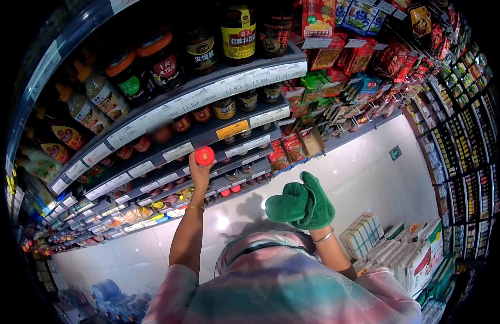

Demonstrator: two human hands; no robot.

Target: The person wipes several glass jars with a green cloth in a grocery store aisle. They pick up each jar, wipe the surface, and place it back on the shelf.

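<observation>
In my left hand [200, 168] is a jar with a red lid [204, 156], held upright in front of the shop shelves. The lid faces the camera and hides most of the jar. A green cloth [314, 204] covers my right hand [312, 210], which is raised over the floor to the right of the jar; the fingers are hidden under the cloth. Small jars with red labels [183, 123] stand on the shelf just behind my left hand. Larger sauce jars, one with a yellow label [238, 40], stand on the shelf above.
Shelf edges with price strips [189, 101] curve across the left. Red snack packets [359, 56] hang at the upper right. Stacked white packages [403, 259] stand on the floor at the right, and wrapped water bottles [116, 299] lie at the lower left.
</observation>
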